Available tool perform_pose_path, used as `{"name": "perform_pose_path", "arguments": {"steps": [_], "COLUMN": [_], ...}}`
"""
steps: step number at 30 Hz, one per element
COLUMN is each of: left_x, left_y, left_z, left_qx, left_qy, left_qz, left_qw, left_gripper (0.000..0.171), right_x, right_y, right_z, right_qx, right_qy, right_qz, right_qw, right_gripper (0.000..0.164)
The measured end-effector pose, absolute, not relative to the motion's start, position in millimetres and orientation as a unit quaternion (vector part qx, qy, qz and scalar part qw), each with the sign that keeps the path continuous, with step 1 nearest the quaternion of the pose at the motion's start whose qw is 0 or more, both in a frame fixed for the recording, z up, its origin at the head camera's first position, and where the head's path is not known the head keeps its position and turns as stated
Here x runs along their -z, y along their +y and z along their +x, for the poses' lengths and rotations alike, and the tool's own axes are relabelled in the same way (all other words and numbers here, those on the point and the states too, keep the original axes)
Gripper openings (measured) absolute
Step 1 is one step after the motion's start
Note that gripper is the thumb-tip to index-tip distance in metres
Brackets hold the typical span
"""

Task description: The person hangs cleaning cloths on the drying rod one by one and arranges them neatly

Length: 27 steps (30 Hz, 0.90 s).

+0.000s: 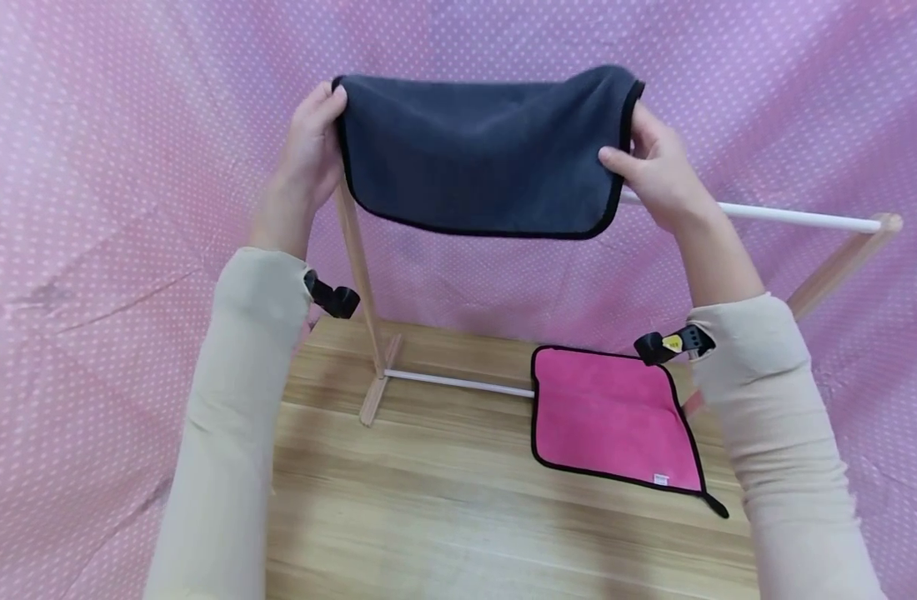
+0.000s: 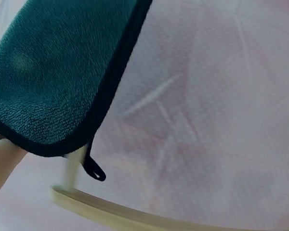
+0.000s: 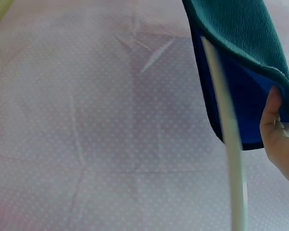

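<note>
You hold a black-edged dark gray microfiber towel (image 1: pixel 481 158) up in front of a wooden drying rack, in line with its white top rail (image 1: pixel 799 216). Your left hand (image 1: pixel 311 142) pinches the towel's upper left edge, thumb on the near face, the other fingers behind the cloth and mostly out of sight. Your right hand (image 1: pixel 657 171) closes on the opposite edge, its thumb also in front; the right wrist view shows a finger tucked inside the fold. With a grip at each end, the cloth seems to be stretched to its full width, though its top sags between your hands. That same view shows the rail running between two layers of the towel, apparently because you lift the near flap away at the side. A black hanging loop (image 2: pixel 94 169) dangles below the towel in the left wrist view. Beneath you, a pink towel (image 1: pixel 608 417) with a white label (image 1: pixel 660 479) lies on the wood-grain table (image 1: pixel 458 533), covering part of the rack's lower white rod (image 1: pixel 458 383), well apart from both hands. A pink dotted curtain (image 1: pixel 91 167) hangs behind.
</note>
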State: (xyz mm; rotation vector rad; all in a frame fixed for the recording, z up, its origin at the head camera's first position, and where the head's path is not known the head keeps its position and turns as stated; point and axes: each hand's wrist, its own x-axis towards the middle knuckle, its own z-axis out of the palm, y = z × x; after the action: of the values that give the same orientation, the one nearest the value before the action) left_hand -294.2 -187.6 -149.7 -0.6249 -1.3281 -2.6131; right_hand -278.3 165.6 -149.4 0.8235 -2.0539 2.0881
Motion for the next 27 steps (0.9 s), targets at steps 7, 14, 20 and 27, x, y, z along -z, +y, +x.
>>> {"name": "perform_pose_path", "arguments": {"steps": [7,14,20,27], "left_x": [176,202,227,246], "left_y": [-195,-199,-202,-201], "left_z": [-294,-288,-287,-291], "left_qx": [0.869,0.852,0.849,0.842], "left_qy": [-0.475,-0.509,-0.515,-0.529], "left_qz": [-0.125,-0.068,-0.040,-0.032], "left_qw": [0.062,0.104,0.110,0.100], "left_gripper": [0.015,0.014,0.009,0.008], "right_x": [166,188,210,228], "right_y": [173,175,173,167], "right_z": [-269,-260,-255,-256], "right_qx": [-0.683,-0.716,-0.698,-0.626], "right_qy": [-0.687,-0.664,-0.688,-0.748], "right_qz": [0.242,0.211,0.199,0.175], "right_qw": [-0.052,-0.034,0.022,0.135], "right_gripper": [0.045,0.033,0.030,0.046]}}
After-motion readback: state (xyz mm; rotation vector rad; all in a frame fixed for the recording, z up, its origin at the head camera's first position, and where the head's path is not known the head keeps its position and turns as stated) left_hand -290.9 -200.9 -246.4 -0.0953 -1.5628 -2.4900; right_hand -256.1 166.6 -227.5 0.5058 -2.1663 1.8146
